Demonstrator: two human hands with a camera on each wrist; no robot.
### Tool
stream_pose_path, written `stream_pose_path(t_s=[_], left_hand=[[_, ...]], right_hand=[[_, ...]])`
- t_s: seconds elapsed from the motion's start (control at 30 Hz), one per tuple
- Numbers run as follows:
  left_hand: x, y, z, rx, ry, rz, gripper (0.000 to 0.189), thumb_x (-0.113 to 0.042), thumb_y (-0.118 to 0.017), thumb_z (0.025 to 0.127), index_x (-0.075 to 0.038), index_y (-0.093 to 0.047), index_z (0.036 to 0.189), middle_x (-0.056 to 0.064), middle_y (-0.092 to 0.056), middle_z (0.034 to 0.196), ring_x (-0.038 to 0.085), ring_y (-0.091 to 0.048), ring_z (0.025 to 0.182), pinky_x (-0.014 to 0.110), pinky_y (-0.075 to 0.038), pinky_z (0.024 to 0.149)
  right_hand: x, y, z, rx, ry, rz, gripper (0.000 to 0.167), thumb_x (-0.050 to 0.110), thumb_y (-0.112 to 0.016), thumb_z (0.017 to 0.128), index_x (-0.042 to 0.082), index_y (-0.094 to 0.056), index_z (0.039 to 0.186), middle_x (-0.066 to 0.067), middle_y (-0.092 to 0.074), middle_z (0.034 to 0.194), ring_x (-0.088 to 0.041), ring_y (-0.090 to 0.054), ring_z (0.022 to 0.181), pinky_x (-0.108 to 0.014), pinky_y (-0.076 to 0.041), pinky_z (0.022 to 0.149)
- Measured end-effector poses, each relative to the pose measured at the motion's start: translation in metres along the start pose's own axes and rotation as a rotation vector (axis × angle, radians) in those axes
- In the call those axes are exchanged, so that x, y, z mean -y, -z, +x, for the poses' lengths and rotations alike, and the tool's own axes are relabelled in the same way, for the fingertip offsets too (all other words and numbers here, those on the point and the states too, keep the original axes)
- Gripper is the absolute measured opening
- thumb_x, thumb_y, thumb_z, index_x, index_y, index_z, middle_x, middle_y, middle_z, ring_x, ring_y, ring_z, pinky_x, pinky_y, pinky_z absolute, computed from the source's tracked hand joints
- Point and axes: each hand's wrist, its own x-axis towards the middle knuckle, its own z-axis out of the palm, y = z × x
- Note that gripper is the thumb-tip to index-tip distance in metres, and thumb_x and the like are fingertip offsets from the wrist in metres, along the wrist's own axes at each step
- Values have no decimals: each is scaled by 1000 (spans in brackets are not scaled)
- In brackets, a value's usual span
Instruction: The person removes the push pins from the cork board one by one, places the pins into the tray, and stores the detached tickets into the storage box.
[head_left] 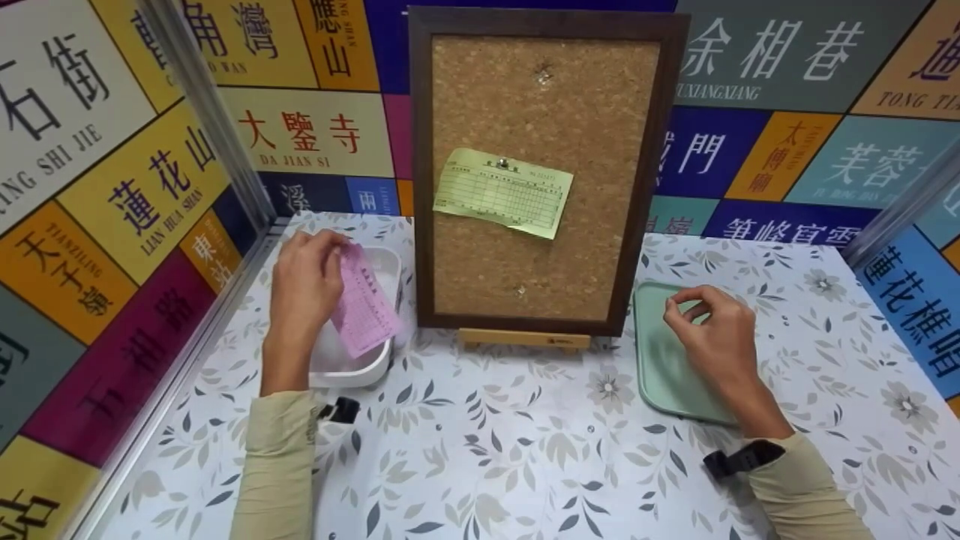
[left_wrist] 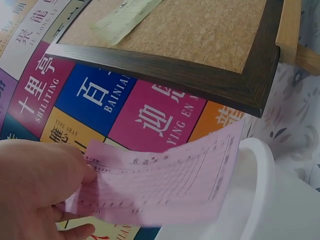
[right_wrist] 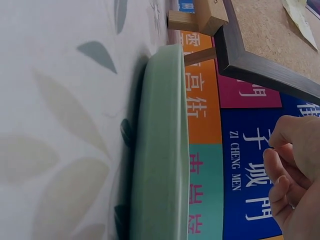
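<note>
In the head view, my left hand (head_left: 306, 281) pinches a pink printed slip (head_left: 364, 304) by its upper edge, over a white plastic tub (head_left: 375, 373). The left wrist view shows the thumb on the slip (left_wrist: 160, 185), which bends slightly. My right hand (head_left: 712, 330) is raised over a green tray (head_left: 652, 375), thumb and forefinger tips together. What seems a small pin is pinched there, mostly hidden by the fingers. Between the hands stands a framed cork board (head_left: 540, 270); a yellow-green printed slip (head_left: 502, 196) hangs on it, tilted, from a pin at its top.
Clear pins (head_left: 544, 75) show near the board's top, and another pin (head_left: 520, 291) near its bottom. A wooden easel (head_left: 525, 340) supports the board. Leaf-patterned covering (head_left: 510, 450) spans the table. Walls with printed sign panels (head_left: 307, 131) enclose the back and sides.
</note>
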Motion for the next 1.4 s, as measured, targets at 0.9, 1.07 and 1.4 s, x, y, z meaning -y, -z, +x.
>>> stream_pose_path(t_s=[0.9, 1.07, 1.4], left_hand=[[16, -20, -3, 182, 31, 29, 28, -2, -52, 106, -8, -74, 123, 23, -66, 120, 46, -58, 123, 64, -44, 109], [18, -26, -3, 187, 8, 34, 36, 5, -50, 100, -6, -71, 128, 25, -67, 122, 50, -59, 122, 66, -44, 110], [21, -32, -7, 189, -12, 49, 39, 8, -53, 97, -6, -70, 128, 23, -71, 123, 51, -62, 123, 68, -47, 107]], right_hand=[[-12, 0, -3, 149, -98, -49, 4, 14, -80, 93, 12, -77, 91, -6, -81, 89, 0, -62, 63, -11, -42, 60], [-14, 0, -4, 197, -120, -43, 7, 16, -82, 91, 11, -78, 91, -5, -81, 89, -7, -63, 62, -14, -42, 57], [-19, 3, -4, 408, -167, -76, 3, 11, -80, 90, 11, -78, 93, -7, -79, 87, -11, -67, 70, -18, -48, 62]])
